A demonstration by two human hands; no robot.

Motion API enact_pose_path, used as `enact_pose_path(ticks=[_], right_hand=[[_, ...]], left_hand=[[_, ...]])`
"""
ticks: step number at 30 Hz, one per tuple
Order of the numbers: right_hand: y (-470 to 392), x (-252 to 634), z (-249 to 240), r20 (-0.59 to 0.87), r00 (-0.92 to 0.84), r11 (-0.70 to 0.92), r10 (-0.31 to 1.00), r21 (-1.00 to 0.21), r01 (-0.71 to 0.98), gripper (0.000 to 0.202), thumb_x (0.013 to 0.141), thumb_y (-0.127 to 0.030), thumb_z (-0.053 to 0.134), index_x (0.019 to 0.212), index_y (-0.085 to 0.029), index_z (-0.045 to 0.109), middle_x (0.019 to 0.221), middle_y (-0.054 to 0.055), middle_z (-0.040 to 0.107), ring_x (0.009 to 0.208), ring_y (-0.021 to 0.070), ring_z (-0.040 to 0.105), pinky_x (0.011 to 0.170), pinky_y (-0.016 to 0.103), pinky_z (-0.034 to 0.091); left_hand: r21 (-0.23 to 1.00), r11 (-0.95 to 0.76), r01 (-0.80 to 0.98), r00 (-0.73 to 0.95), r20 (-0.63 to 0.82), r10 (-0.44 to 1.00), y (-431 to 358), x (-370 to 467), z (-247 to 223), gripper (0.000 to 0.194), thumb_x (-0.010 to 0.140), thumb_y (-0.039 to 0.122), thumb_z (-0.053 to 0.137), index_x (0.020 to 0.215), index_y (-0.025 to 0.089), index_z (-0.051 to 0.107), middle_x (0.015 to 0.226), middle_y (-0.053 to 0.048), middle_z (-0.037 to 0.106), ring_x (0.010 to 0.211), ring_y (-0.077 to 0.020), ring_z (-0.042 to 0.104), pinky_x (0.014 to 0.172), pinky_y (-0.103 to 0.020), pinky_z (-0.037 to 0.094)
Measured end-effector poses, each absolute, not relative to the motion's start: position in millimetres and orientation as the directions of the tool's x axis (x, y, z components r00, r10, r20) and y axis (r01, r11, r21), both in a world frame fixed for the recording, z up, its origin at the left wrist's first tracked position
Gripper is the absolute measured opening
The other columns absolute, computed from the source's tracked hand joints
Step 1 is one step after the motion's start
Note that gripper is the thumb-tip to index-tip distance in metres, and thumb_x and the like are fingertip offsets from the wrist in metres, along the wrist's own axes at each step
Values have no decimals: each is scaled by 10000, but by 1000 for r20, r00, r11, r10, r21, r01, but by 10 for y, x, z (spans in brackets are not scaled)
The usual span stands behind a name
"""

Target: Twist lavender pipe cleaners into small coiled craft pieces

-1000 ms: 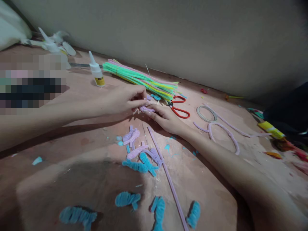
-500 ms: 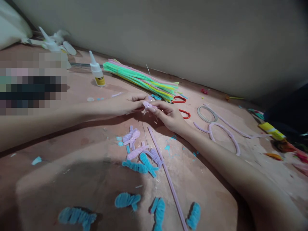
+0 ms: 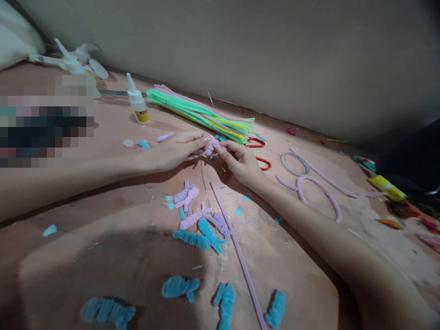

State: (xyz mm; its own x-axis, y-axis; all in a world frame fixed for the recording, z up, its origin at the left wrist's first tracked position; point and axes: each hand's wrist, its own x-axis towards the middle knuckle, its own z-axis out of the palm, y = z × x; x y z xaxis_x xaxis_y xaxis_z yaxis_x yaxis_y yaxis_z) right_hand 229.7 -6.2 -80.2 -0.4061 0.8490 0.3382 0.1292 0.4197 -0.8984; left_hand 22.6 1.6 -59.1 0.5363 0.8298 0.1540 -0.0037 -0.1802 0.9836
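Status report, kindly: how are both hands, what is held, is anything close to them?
Right hand pinching small lilac fuzzy piece; left hand at its edge. Red scissor handles just behind right hand, partly hidden. Loose lilac stem apart, nearer viewer.

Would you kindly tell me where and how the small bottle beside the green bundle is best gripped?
Probably hold the small bottle at its yellow label, from the near side: it stands upright, is wider there than at its tapered nozzle, and the bundle lies close on its right.
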Motion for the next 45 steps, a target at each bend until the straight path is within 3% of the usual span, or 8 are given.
enact_pose_path(ticks=[7, 12, 28, 31, 33, 36, 38, 45], right_hand=[[-52, 2323, -812, 369, -475, 500, 799, -846, 186, 314, 1026, -463, 599, 1044, -182, 740, 1031, 50, 781, 963, 177, 697, 891, 320, 523], [-74, 2308, -806, 413, -516, 571, 750, -799, 190, 261, 1042, -397, 589, 1052, -179, 731, 1055, 66, 779, 1004, 192, 719, 940, 338, 537], [-168, 2284, -775, 498, -470, 681, 729, -603, 416, 149, 1018, -257, 573, 1017, -200, 711, 1034, 97, 773, 958, 235, 663, 868, 374, 483], [-176, 2258, -769, 358, -470, 515, 807, -815, 265, 240, 1017, -411, 600, 984, -202, 713, 920, 64, 730, 794, 182, 596, 738, 317, 468], [-182, 2243, -753, 204, -525, 275, 827, -960, 60, 346, 1012, -514, 577, 973, -194, 704, 818, 33, 656, 669, 143, 506, 632, 285, 428], [-183, 2243, -711, 87, -623, 21, 777, -993, -113, 361, 977, -520, 611, 939, -170, 688, 767, 18, 575, 633, 122, 447, 616, 284, 417], [-179, 2254, -686, 60, -659, -10, 749, -995, -102, 351, 938, -511, 682, 905, -162, 678, 719, -3, 519, 620, 114, 426, 619, 283, 411], [-181, 2270, -709, 121, -601, 85, 790, -993, -87, 380, 911, -525, 757, 851, -183, 603, 664, -57, 504, 563, 74, 401, 533, 234, 320]], left_hand=[[993, -97, -63, 610, 116, 784, 57, 194, -623, 416, 944, 570, 700, 875, 174, 591, 805, 1, 545, 683, -94, 506, 615, -215, 423], [967, -242, 85, 618, 139, 774, 33, 214, -552, 516, 935, 667, 647, 802, 172, 585, 701, 13, 496, 607, -101, 423, 543, -229, 357], [932, -317, 176, 561, 170, 811, 13, 236, -606, 301, 1006, 454, 529, 870, 192, 586, 777, -3, 563, 675, -133, 483, 651, -269, 417], [782, -541, 310, 570, 303, 763, 40, 177, -581, 321, 1037, 414, 437, 841, 191, 559, 783, -21, 588, 708, -156, 518, 683, -292, 424], [534, -748, 395, 625, 440, 644, 74, 111, -564, 337, 1041, 390, 409, 794, 198, 535, 761, -35, 588, 715, -177, 523, 686, -314, 407], [136, -909, 395, 735, 547, 401, 126, 16, -542, 357, 1033, 408, 423, 769, 211, 561, 783, -63, 639, 751, -210, 545, 699, -345, 394], [-2, -918, 396, 756, 568, 325, 147, -22, -540, 394, 1047, 448, 415, 776, 221, 589, 816, -68, 682, 790, -220, 574, 728, -354, 407], [7, -907, 421, 768, 528, 361, 148, -49, -596, 429, 1061, 521, 397, 865, 237, 652, 913, -89, 733, 834, -229, 636, 808, -360, 446]])
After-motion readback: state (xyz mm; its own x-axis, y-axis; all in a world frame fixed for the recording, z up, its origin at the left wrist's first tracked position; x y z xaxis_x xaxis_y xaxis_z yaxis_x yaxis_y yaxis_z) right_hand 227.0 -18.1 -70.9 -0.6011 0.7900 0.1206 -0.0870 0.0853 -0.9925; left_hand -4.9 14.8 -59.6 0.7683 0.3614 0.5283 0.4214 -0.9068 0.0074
